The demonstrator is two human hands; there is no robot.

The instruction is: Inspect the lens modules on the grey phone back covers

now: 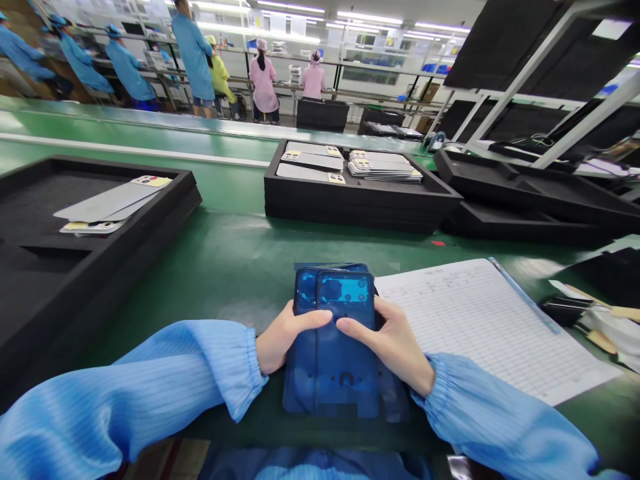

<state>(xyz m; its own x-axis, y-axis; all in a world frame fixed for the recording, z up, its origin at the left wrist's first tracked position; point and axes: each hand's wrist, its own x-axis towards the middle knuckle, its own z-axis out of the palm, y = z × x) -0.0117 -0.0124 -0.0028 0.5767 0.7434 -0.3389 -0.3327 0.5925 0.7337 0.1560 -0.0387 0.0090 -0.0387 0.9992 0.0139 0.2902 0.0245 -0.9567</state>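
Left hand (283,335) and right hand (400,343) pinch blue phone back covers (345,357) at nine and three o'clock — likely light, stiff, slick (scratchable); best held by edges.

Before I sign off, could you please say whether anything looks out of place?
A small red scrap lies on the green bench near the middle black tray, seemingly stray; the panels in the left tray lie askew, unevenly overlapped.

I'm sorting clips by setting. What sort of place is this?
Probably a factory floor handling phone-like parts: blue panels in the foreground, black trays holding pale plates, and several workers in smocks in the background.
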